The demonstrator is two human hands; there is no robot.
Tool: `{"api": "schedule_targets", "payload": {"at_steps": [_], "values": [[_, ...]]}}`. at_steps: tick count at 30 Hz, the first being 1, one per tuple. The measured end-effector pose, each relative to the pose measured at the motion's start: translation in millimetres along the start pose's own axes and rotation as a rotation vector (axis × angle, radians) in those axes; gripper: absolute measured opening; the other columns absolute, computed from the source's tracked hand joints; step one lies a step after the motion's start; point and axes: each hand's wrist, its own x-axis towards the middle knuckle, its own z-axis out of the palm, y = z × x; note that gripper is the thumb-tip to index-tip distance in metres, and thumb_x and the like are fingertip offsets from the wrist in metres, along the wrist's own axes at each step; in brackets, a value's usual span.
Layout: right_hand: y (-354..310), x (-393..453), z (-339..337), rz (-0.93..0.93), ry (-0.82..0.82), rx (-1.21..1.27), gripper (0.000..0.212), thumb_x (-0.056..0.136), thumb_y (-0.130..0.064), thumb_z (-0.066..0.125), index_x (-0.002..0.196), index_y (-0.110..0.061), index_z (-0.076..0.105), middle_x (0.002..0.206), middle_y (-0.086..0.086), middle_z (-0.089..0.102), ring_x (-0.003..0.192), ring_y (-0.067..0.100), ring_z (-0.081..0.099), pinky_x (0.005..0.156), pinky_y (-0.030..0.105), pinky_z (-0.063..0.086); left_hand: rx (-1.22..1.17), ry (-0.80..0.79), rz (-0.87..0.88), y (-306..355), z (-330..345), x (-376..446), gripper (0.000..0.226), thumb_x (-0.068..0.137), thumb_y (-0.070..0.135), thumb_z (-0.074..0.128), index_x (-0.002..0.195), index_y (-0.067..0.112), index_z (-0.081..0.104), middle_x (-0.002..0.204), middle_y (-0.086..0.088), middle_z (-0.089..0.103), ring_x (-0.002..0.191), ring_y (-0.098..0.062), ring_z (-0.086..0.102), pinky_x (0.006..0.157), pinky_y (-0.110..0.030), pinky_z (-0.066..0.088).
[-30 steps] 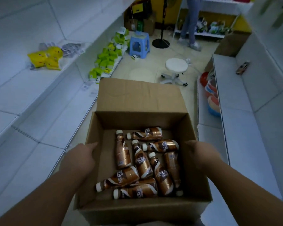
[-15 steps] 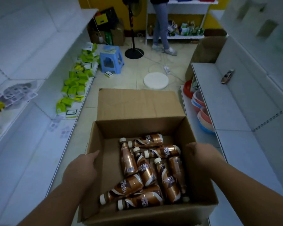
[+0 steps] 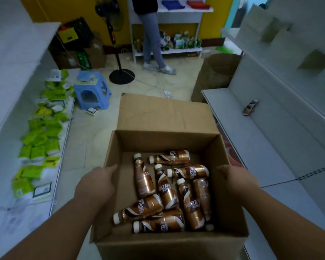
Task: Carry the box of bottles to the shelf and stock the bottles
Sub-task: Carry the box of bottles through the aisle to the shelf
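My left hand and right hand clasp the box walls; bottles lie flat, mostly necks toward twelve o'clock.

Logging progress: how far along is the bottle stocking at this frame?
Done: the cardboard box is lifted, left hand and right hand gripping its side walls. In hand: carrying it down the aisle between white shelves. Left: all stocking; the bottles lie loose in the box, and the right shelf holds just one bottle.
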Motion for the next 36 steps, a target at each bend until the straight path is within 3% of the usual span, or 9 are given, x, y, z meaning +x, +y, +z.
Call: {"api": "schedule_targets", "payload": {"at_steps": [5,14,18,23,30,36], "values": [[-2,64,-34,0.143,0.029,0.063,0.036,0.093,-0.028,0.045,0.126,-0.029,0.058,0.115,0.004,0.067,0.101,0.024,0.065,0.084,0.038,0.054,0.052,-0.015,0.136,27,-40,129,0.069,0.085,0.015,0.054,0.146,0.041,0.034,0.123,-0.006,0.059,0.106,-0.022,0.062,0.083,-0.030,0.050],[40,221,-47,0.278,0.014,0.203,0.037,0.093,-0.024,0.046,0.128,-0.032,0.057,0.119,0.007,0.066,0.105,0.028,0.063,0.087,0.041,0.053,0.104,-0.059,0.229,112,-50,313,0.073,0.083,0.011,0.054,0.147,0.040,0.032,0.127,-0.007,0.058,0.104,-0.022,0.061,0.080,-0.031,0.052],[48,262,-63,0.349,0.003,0.234,0.039,0.096,-0.027,0.045,0.133,-0.036,0.053,0.124,0.006,0.064,0.110,0.029,0.061,0.086,0.037,0.051,0.132,-0.070,0.308,140,-60,376,0.073,0.083,0.010,0.055,0.147,0.038,0.034,0.118,-0.008,0.059,0.093,-0.021,0.062,0.067,-0.028,0.048],[46,278,-53,0.517,0.032,0.330,0.035,0.096,-0.028,0.046,0.130,-0.033,0.055,0.119,0.008,0.066,0.105,0.029,0.063,0.083,0.037,0.052,0.186,-0.127,0.494,181,-61,460,0.072,0.083,0.010,0.054,0.146,0.039,0.035,0.108,-0.005,0.059,0.075,-0.016,0.058,0.058,-0.025,0.046],[5,258,-5,0.943,-0.031,0.476,0.032,0.097,-0.029,0.046,0.128,-0.032,0.056,0.110,0.007,0.069,0.096,0.027,0.066,0.072,0.032,0.051,0.310,-0.229,0.945,272,-45,549,0.065,0.085,0.012,0.051,0.144,0.037,0.041,0.112,-0.010,0.058,0.093,-0.026,0.062,0.070,-0.033,0.050],[-31,214,8,1.248,-0.015,0.612,0.028,0.094,-0.028,0.049,0.119,-0.033,0.062,0.104,0.004,0.069,0.091,0.025,0.066,0.068,0.032,0.049,0.385,-0.289,1.221,342,-32,545,0.064,0.087,0.011,0.051,0.143,0.040,0.040,0.124,-0.008,0.060,0.100,-0.024,0.062,0.075,-0.034,0.053]]}}
